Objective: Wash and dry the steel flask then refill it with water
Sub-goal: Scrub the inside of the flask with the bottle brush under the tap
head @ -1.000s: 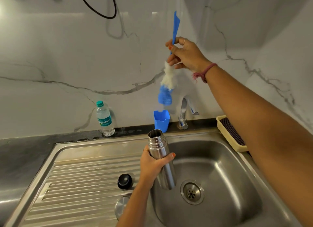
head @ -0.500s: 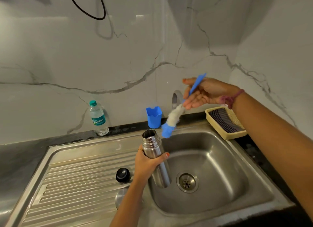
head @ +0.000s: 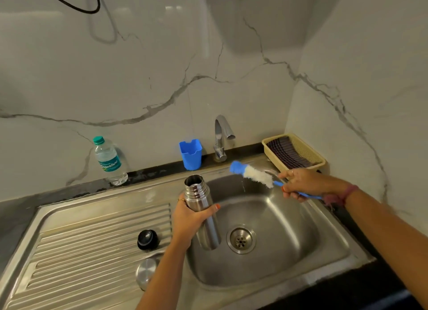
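My left hand grips the steel flask round its middle, upright and open-mouthed over the left side of the sink basin. My right hand holds the blue handle of a bottle brush, which lies almost level, its blue tip pointing left toward the flask mouth. A gap remains between brush tip and flask. The flask's black stopper and steel cap rest on the ribbed drainboard.
A chrome tap stands behind the basin with a blue cup to its left. A plastic water bottle stands on the dark counter at back left. A beige basket holding a dark cloth sits at back right.
My right hand has brought the brush down from high against the wall and turned it from hanging to nearly level over the basin. The flask and my left hand have stayed put.
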`<state>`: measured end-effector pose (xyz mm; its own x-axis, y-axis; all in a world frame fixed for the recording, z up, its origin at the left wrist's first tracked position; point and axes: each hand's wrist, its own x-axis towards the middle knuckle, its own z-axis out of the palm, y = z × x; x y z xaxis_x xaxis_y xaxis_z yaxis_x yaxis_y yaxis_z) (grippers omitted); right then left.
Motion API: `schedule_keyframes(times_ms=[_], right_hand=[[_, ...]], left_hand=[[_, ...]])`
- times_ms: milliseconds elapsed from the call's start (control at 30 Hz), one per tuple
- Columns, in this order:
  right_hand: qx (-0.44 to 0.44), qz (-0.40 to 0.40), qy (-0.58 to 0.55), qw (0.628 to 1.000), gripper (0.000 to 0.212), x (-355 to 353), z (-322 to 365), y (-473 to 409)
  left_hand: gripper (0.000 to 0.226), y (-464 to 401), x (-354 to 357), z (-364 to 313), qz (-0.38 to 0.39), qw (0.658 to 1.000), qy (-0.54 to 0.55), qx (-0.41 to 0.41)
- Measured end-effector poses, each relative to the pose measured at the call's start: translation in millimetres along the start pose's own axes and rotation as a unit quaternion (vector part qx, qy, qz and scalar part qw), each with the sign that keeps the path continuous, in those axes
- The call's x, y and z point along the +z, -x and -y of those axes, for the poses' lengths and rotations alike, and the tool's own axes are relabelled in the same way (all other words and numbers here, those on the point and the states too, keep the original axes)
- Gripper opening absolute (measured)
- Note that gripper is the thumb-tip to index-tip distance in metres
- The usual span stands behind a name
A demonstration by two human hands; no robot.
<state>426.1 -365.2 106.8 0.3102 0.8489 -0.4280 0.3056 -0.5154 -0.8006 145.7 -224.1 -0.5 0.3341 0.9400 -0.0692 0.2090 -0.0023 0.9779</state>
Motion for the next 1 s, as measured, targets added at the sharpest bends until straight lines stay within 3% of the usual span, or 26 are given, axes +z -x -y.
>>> schedule_keyframes(times_ms=[100,200,367,500,700,867,1000], right_hand=[[-0.025,-0.016,-0.026,0.999,0.047,-3.1,-34.7,1.7],[-0.036,-0.029,-0.121,0.992,0.037,-8.3,-64.9,10.7],[0.021,0.011,-0.288,0.957,0.028,-6.9,-106.9,15.9],[0.031,0.017,-0.231,0.972,0.025,5.1,-113.1,12.9],[-0.042,-0.106,-0.070,0.991,0.024,17.7,-107.4,4.8],[-0.111,-0.277,-0.041,0.953,0.024,31.9,-109.7,4.6],[-0.138,-0.352,-0.018,0.926,0.024,37.0,-120.3,6.3]], left_hand=[[0.069,-3.8,10.1,3.1,0.000,1.000,-0.009,-0.002],[0.070,-4.6,19.1,5.9,-0.007,1.000,-0.007,0.001],[0.073,-6.4,30.4,10.9,-0.008,1.000,-0.007,0.001],[0.076,-4.5,36.5,11.1,-0.010,1.000,-0.012,0.003],[0.074,-2.3,38.0,14.1,-0.014,1.000,-0.019,0.004],[0.073,2.6,35.7,17.5,-0.017,1.000,-0.013,0.008],[0.072,5.9,32.2,19.0,-0.022,1.000,-0.005,0.008]])
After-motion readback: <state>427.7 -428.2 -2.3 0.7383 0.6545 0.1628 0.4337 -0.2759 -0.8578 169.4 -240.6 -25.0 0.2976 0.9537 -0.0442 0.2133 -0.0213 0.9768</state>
